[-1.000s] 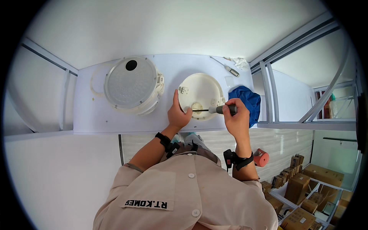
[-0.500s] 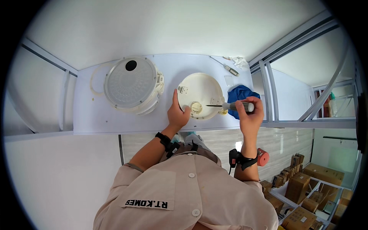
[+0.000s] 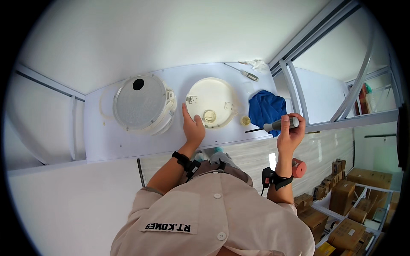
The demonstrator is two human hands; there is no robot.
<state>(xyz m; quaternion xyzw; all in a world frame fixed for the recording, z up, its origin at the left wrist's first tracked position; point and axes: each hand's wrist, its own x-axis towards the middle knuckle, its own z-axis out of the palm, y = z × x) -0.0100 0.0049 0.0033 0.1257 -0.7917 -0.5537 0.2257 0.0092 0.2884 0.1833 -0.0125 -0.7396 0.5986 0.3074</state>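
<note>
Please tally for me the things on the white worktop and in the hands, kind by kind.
Round housings: 2, a grey-faced one and a cream one
Screwdrivers: 2, one in the right hand, one lying at the back
Blue cloth: 1
Small yellow cap: 1
Total: 6

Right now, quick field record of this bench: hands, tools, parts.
left hand: flat against cream round housing
right hand: grips grey-handled screwdriver, tip clear of the housing
small cream cap: loose, between housing and blue cloth
grey perforated round cover: left of housing
second screwdriver: far edge of white table, untouched
</note>
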